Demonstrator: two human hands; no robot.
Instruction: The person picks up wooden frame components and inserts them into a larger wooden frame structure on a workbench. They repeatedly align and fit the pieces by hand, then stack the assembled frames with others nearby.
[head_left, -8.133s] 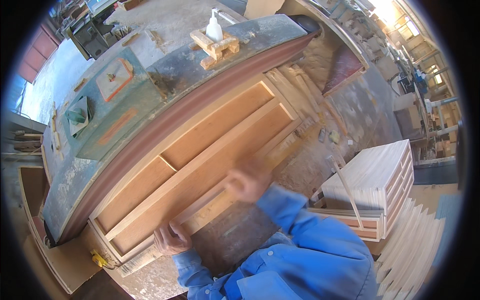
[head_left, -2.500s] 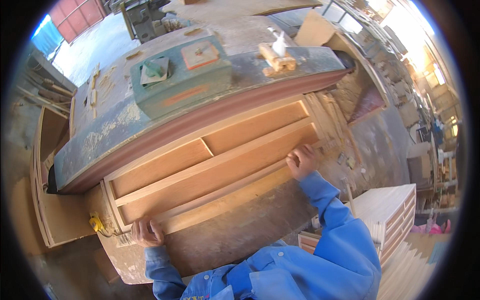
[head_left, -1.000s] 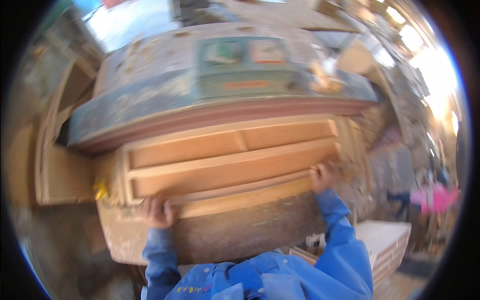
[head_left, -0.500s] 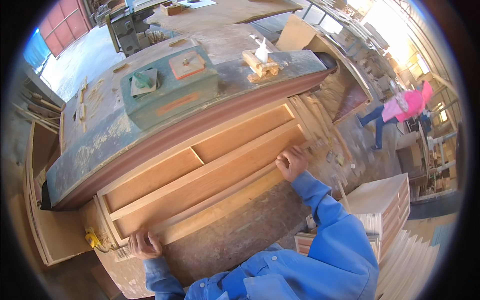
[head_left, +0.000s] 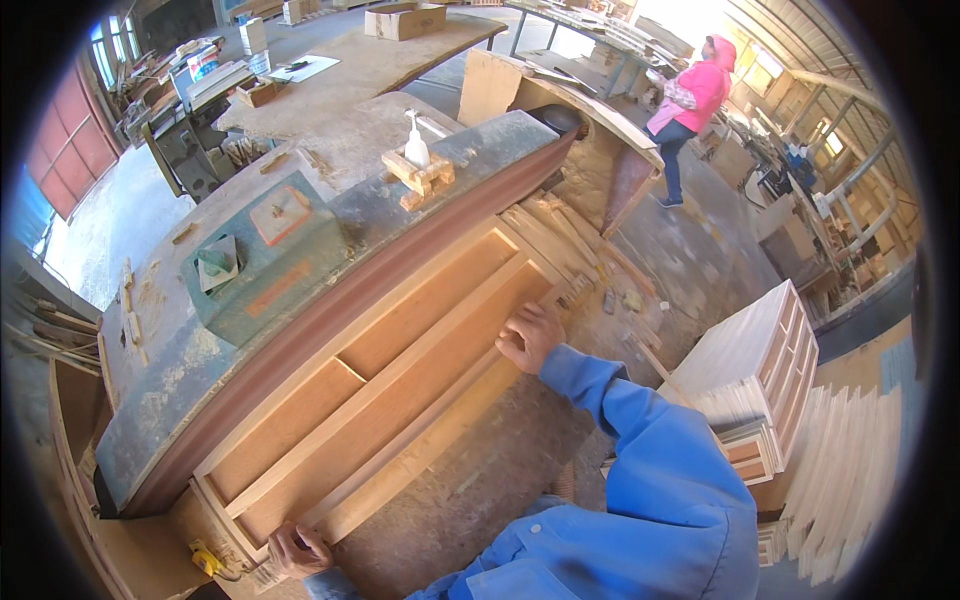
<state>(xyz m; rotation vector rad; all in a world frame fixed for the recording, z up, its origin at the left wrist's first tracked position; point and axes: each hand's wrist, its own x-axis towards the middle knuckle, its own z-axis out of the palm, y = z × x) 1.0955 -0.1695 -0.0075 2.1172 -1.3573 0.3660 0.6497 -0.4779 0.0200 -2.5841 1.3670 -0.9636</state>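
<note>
A long, shallow wooden frame [head_left: 378,385] with a thin panel bottom, one lengthwise rail and a short divider lies in front of me. Its far side runs along the reddish-brown belt [head_left: 400,272] of a long sanding machine, seemingly against it. My left hand [head_left: 298,550] is curled over the frame's near left corner, fingers bent. Near the right end of the same near side, my right hand [head_left: 530,335] grips the edge with its fingers folded down. The undersides of both hands are hidden.
A green metal box [head_left: 300,225] sits on the machine top, beside a white pump bottle [head_left: 416,145] on wood blocks. Slatted wooden frames [head_left: 750,360] and pale boards [head_left: 845,470] are stacked at right. A yellow tool [head_left: 207,558] lies lower left. A person in pink [head_left: 700,85] stands beyond.
My view has swung, so the machine and frame slant more steeply. Both hands keep their places on the frame. The person in pink has moved farther off, beside the machine's far end.
</note>
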